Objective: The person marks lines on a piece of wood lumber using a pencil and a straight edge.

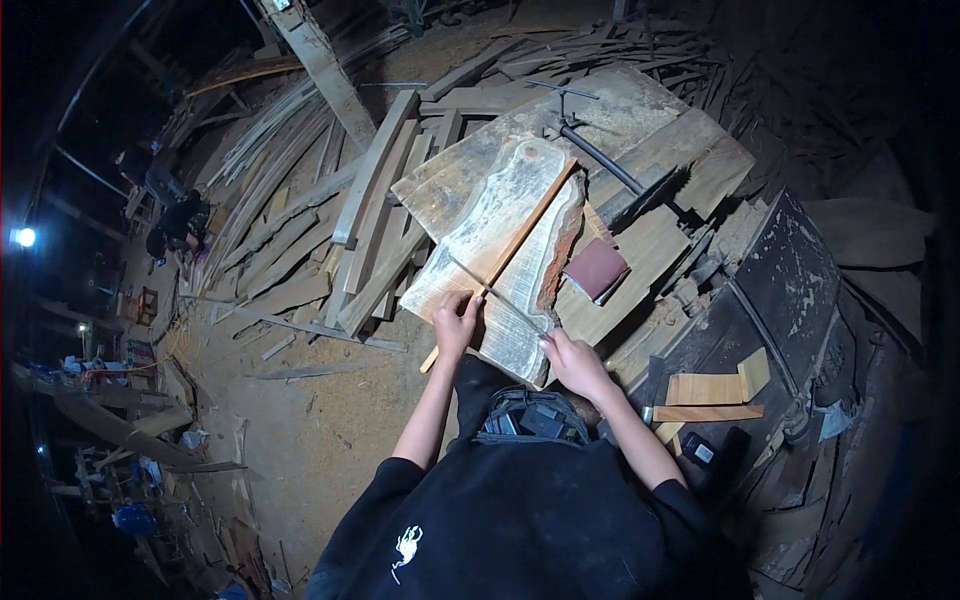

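Note:
A pale live-edge slab [472,222] lies in front of me with a long narrow wooden strip [535,220] slanting across it. My left hand [457,322] is closed on the strip near its lower end, thumb and fingers pinching it against the slab. My right hand [575,364] is closed around the near end of a thin, straight, file-like tool [512,305]. That tool crosses over the strip just beyond my left fingers. Its exact kind is too small to make out. To the right of the slab sits a reddish-brown sandpaper piece [597,268].
A toothed circular saw blade [652,198] with its shaft stands beyond the sandpaper. Wood offcuts [705,388] and a black device [700,450] lie at my right. Long boards [375,180] are piled ahead to the left. Two people [180,222] are at the far left.

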Demonstrator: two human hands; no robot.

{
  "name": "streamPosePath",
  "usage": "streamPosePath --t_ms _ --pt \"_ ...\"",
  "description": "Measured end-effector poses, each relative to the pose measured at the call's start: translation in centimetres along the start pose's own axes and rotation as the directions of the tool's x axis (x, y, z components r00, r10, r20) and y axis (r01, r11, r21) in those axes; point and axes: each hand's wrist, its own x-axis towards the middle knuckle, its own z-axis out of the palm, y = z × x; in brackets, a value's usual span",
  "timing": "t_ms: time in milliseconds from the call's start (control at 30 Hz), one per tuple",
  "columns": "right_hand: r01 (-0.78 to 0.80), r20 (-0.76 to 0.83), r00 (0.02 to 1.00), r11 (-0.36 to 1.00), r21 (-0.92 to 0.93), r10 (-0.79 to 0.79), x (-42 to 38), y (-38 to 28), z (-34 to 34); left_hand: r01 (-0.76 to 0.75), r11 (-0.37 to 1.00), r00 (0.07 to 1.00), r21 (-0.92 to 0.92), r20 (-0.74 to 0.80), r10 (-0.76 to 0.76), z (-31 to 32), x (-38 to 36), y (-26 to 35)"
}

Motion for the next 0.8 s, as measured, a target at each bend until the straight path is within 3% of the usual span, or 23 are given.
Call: streamPosePath --t_ms 333,800 --pt "-0.026 0.045 0.998 0.986 -0.162 0.033 3.4 -0.4 1.5 -0.163 0.976 0.982 0.147 -0.069 0.175 0.3 -0.2 0.0" --pt "-0.021 0.084 0.996 0.985 -0.17 0.036 4.8 -0.6 2.1 -0.059 0.996 0.997 0.064 -0.052 0.062 0.2 -0.2 0.6"
